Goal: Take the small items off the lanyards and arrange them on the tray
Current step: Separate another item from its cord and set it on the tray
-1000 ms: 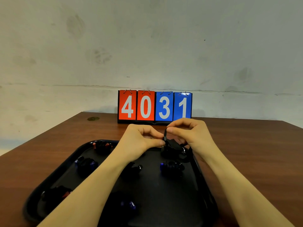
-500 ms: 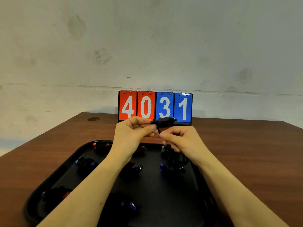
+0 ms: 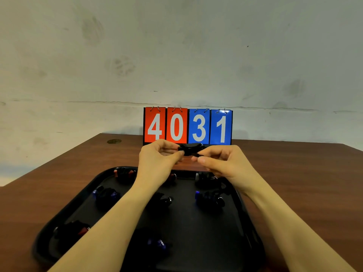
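Pinching one black lanyard clip (image 3: 191, 149) between left hand (image 3: 160, 160) and right hand (image 3: 222, 161) above the tray (image 3: 243, 211), I should pull apart steadily.

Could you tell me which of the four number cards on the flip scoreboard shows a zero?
On the flip scoreboard, the second card from the left shows the zero. It is red, like the 4 beside it, while the 3 and 1 are blue.
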A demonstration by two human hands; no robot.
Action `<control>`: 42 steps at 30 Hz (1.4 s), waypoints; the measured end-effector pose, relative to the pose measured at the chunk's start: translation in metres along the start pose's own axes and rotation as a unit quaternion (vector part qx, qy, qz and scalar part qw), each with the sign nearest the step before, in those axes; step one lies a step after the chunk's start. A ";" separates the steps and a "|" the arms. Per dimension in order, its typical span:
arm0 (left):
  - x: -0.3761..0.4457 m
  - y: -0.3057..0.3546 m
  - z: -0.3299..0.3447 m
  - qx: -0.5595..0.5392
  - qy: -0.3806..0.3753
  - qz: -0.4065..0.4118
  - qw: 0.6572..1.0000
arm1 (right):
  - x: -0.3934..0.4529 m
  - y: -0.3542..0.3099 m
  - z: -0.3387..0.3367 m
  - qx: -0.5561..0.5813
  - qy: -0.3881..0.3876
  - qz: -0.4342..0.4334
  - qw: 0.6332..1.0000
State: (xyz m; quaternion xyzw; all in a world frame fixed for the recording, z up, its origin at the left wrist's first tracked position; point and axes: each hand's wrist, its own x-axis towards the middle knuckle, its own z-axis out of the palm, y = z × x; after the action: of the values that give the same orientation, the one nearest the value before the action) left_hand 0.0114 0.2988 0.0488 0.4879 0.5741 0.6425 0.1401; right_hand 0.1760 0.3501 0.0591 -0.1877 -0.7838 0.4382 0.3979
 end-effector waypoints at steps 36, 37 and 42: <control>-0.005 0.007 -0.001 -0.140 -0.114 0.038 0.983 | 0.006 0.016 -0.002 -0.103 0.060 0.012 0.993; -0.004 0.006 -0.001 -0.143 -0.100 0.031 0.984 | 0.006 0.016 -0.001 -0.113 0.040 0.007 0.993; -0.001 0.003 0.000 -0.097 -0.043 0.010 0.994 | 0.005 0.014 0.003 -0.132 -0.029 -0.003 0.991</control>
State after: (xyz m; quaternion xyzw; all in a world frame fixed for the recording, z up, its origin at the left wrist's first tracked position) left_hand 0.0126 0.2970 0.0506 0.5049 0.4976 0.6749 0.2049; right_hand 0.1694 0.3593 0.0491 -0.2233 -0.8466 0.3351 0.3480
